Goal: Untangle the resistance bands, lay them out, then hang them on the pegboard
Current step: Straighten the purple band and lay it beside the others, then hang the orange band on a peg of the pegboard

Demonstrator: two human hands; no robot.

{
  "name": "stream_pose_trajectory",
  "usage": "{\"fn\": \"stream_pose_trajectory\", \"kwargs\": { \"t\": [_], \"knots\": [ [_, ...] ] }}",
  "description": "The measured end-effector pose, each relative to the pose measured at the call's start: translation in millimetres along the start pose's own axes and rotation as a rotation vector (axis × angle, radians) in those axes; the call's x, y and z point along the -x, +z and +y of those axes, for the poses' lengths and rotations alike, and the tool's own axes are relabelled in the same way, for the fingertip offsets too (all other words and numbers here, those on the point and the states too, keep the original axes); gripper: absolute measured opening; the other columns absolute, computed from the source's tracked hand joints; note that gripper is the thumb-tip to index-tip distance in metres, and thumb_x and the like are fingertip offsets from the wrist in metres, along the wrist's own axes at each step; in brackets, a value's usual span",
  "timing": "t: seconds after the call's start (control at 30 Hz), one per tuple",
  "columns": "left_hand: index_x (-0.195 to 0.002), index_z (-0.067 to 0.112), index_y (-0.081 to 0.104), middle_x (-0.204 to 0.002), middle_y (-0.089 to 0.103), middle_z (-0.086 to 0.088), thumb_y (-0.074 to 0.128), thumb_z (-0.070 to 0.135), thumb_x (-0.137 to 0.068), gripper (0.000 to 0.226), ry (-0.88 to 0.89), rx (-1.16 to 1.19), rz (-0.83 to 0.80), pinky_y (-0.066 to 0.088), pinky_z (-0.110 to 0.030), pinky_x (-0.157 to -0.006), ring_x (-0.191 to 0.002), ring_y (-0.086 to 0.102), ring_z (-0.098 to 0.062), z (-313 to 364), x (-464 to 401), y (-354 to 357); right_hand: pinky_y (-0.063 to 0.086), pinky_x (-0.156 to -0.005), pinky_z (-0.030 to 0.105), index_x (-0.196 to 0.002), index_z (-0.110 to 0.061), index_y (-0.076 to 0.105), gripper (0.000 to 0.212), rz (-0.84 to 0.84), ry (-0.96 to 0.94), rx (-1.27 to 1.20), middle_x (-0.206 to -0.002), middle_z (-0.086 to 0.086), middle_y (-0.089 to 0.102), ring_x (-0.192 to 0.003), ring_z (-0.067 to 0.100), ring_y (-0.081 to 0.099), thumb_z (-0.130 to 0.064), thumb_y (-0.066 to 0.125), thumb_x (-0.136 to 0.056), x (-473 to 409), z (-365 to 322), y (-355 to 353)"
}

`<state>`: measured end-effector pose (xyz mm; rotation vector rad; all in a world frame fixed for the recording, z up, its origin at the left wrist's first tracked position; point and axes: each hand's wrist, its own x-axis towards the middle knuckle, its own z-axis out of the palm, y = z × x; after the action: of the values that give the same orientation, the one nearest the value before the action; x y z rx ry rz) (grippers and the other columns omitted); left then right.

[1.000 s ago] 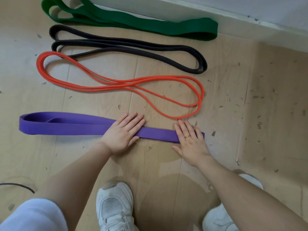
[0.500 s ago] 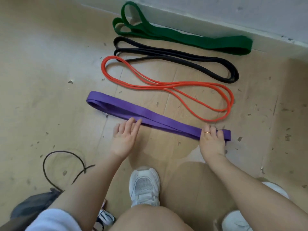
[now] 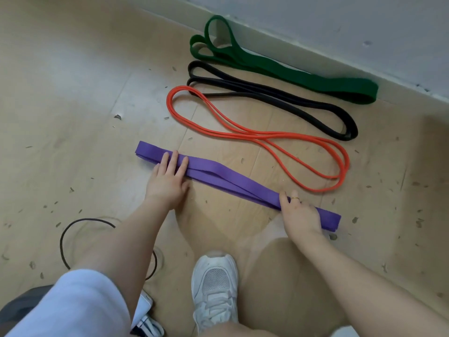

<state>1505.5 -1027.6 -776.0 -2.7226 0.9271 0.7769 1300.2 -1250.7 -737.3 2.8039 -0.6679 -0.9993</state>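
Change: since the earlier frames we see our left hand (image 3: 167,181) slid out along the purple band (image 3: 233,184) toward its far left end, and the band now lies folded narrower and flatter than a second ago; our right hand (image 3: 300,214) sits nearer the right end, as before.
Left hand: fingers straight and spread, pressing flat on the purple band close to its left end; it grips nothing.
Right hand: laid over the purple band just short of its right end, fingers bent down across the band's far edge; we cannot tell whether they curl under it. A gold ring (image 3: 294,198) shows on one finger.
Purple band: flat on the floor (image 3: 73,105), running slantwise, the nearest of the four bands to us, just above the white shoe (image 3: 215,285).
Orange band (image 3: 257,136): a thin double loop just beyond the purple band, apart from it.
Black band (image 3: 272,97): beyond the purple band, past the orange one, its left end touching the orange loop.
Green band (image 3: 286,76): farthest from the purple band, lying along the foot of the wall (image 3: 340,25).
Black cord (image 3: 73,229): a thin loop on the floor, left of the purple band and nearer us, partly hidden by our left forearm.
Sleeve (image 3: 73,305): pale, on our left arm, low in view, well below the purple band.
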Motion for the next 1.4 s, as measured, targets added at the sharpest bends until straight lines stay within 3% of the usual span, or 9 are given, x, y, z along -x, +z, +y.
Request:
{"fn": "stream_pose_trajectory", "kwargs": {
  "t": [0.17,0.3,0.4,0.6,0.7,1.0,1.1,1.23,1.4],
  "knots": [
    [-0.150,0.022,-0.001,-0.157,-0.009,-0.007,0.024,0.043,-0.099,0.060,-0.001,0.109,-0.004,0.003,-0.039,-0.116,-0.145,-0.006,-0.028,-4,-4,8,0.045,-0.066,0.032,-0.141,-0.014,0.021,0.057,-0.182,-0.001,-0.152,-0.136,0.016,0.031,-0.096,0.029,0.060,0.004,0.038,-0.090,-10,17,-3],
    [-0.139,0.006,0.039,-0.152,0.026,-0.014,0.042,0.023,-0.096,0.046,-0.087,0.342,0.195,0.014,-0.043,-0.115,-0.142,0.019,-0.030,6,-4,-1,0.039,-0.062,0.033,-0.138,-0.012,0.027,0.045,-0.115,-0.018,-0.162,-0.130,0.010,0.041,-0.096,0.029,0.061,-0.015,0.041,-0.095,-15,18,-22],
    [-0.119,0.003,0.057,-0.137,0.047,-0.017,0.045,0.020,-0.090,0.036,-0.148,0.275,0.361,0.025,-0.047,-0.104,-0.131,0.038,-0.033,20,-4,-12,0.038,-0.060,0.033,-0.127,-0.011,0.037,0.035,-0.007,-0.068,-0.129,-0.133,0.011,0.043,-0.097,0.029,0.061,-0.028,0.038,-0.096,-18,13,-47],
    [-0.119,0.003,0.056,-0.127,0.055,-0.014,0.036,0.024,-0.090,0.041,-0.171,0.279,0.340,0.038,-0.045,-0.090,-0.115,0.047,-0.035,45,-14,-43,0.046,-0.066,0.037,-0.125,-0.011,0.044,0.033,0.046,-0.153,-0.151,-0.128,0.011,0.049,-0.101,0.032,0.060,-0.025,0.037,-0.097,-43,3,-85],
    [-0.133,0.006,0.044,-0.135,0.048,-0.012,0.039,0.021,-0.095,0.042,-0.176,0.505,0.333,0.039,-0.041,-0.096,-0.122,0.043,-0.030,51,-32,-60,0.049,-0.080,0.039,-0.126,-0.011,0.048,0.034,0.046,-0.150,-0.276,-0.129,0.010,0.049,-0.107,0.031,0.057,-0.024,0.039,-0.096,-65,-5,-99],
    [-0.142,0.004,0.025,-0.146,0.028,-0.015,0.038,0.018,-0.098,0.048,-0.627,1.081,0.420,0.029,-0.037,-0.104,-0.132,0.031,-0.033,30,-109,-92,0.040,-0.096,0.042,-0.122,-0.007,0.052,0.034,0.191,-0.125,-0.490,-0.125,0.015,0.050,-0.116,0.032,0.046,-0.024,0.038,-0.097,-148,-53,-143],
    [-0.146,0.005,0.016,-0.152,0.022,-0.013,0.039,0.024,-0.098,0.057,-0.672,1.155,0.396,0.020,-0.034,-0.109,-0.139,0.019,-0.030,22,-126,-87,0.035,-0.100,0.042,-0.133,-0.008,0.039,0.052,0.101,-0.163,-0.450,-0.134,0.014,0.044,-0.125,0.031,0.040,-0.040,0.049,-0.093,-172,-68,-145],
    [-0.140,0.005,0.031,-0.142,0.034,-0.015,0.047,0.036,-0.095,0.057,-0.709,1.154,0.339,0.029,-0.038,-0.104,-0.132,0.029,-0.032,20,-147,-87,0.036,-0.099,0.040,-0.139,-0.011,0.026,0.086,0.054,-0.266,-0.292,-0.136,0.011,0.039,-0.125,0.029,0.040,-0.050,0.068,-0.076,-187,-89,-138],
    [-0.105,0.008,0.058,-0.112,0.058,-0.012,0.047,0.031,-0.092,0.029,-0.759,1.322,0.369,0.046,-0.039,-0.090,-0.103,0.055,-0.031,12,-166,-86,0.041,-0.089,0.039,-0.124,-0.008,0.039,0.035,0.115,-0.400,-0.197,-0.125,0.013,0.051,-0.113,0.033,0.051,-0.017,0.045,-0.092,-185,-100,-125]
  ]
}}
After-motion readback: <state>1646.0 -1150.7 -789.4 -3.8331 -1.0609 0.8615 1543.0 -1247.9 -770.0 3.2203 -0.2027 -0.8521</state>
